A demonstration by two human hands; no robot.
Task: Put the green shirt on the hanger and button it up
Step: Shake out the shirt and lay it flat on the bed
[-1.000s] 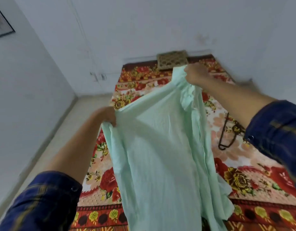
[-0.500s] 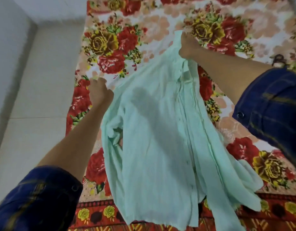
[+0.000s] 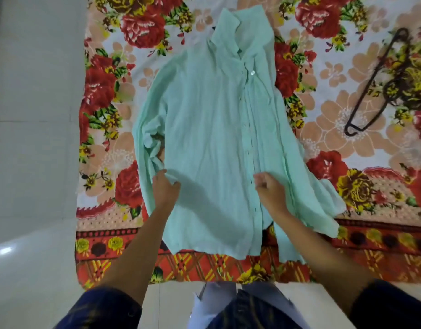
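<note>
The pale green shirt [image 3: 209, 129] lies spread flat on the floral bedspread [image 3: 335, 74], collar at the far end and front side up. Its placket is unbuttoned, and one white button [image 3: 253, 72] shows near the collar. My left hand [image 3: 165, 187] hovers over the shirt's lower left side with fingers apart. Just right of the placket, my right hand [image 3: 268, 187] hangs with fingers loosely curled and no cloth in it. The dark hanger [image 3: 370, 84] lies on the bedspread, well to the right of the shirt and apart from it.
The bed's near edge [image 3: 181, 269] runs across the bottom, with the shirt hem close to it. A pale tiled floor [image 3: 34, 138] lies to the left of the bed. My dark blue sleeves frame the lower corners.
I lowered the shirt onto the bed and let go of its shoulders. Both hands drew back toward its lower half. The view tilted down.
</note>
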